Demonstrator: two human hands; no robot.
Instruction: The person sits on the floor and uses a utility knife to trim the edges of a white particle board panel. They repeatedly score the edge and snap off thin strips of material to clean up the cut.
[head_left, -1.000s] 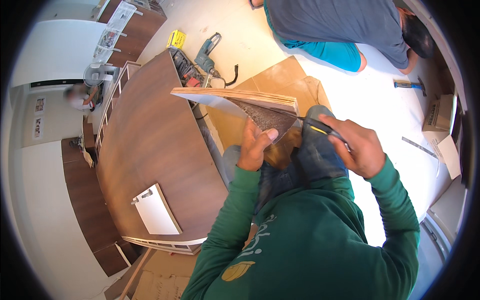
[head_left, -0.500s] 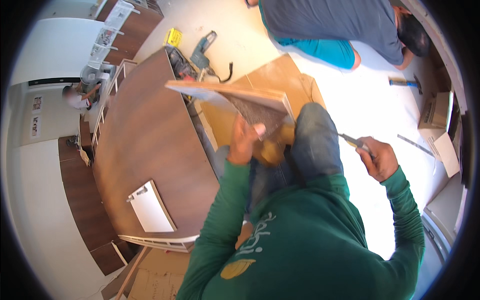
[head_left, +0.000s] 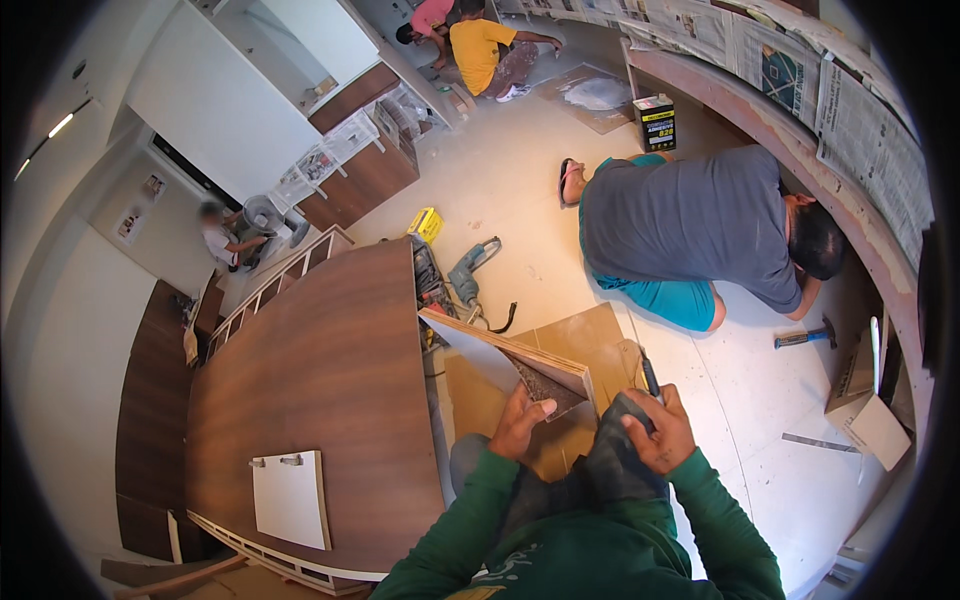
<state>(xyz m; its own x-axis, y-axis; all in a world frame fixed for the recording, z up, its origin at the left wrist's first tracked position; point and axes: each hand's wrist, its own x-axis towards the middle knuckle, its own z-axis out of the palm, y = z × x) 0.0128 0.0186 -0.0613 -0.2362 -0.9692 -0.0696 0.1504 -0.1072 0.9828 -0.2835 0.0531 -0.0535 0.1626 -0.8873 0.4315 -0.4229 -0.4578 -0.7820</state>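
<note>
My left hand (head_left: 516, 424) is closed on the corner of a plywood panel (head_left: 540, 358), white on one face, with layered wood along its edge. A flap of brown laminate (head_left: 552, 393) stands away from the panel under my thumb. Above my right knee, my right hand (head_left: 662, 430) is closed around a slim dark-handled cutter knife (head_left: 650, 375) that points away from me. The knife is apart from the panel, just right of its corner. A brown cardboard sheet (head_left: 590, 335) lies on the floor beneath both hands.
On my left stands a large brown panel unit (head_left: 320, 380) bearing a white hinged board (head_left: 287, 500). A drill (head_left: 470, 268) and a yellow box (head_left: 425, 224) lie beyond. A person in grey (head_left: 690, 215) crouches ahead right, near a hammer (head_left: 808, 338), a cardboard box (head_left: 865, 415) and a tin (head_left: 655, 125).
My right hand has swung left with the knife, closer to the panel, and the knife now points away from me. The view has tilted up, showing more of the room.
</note>
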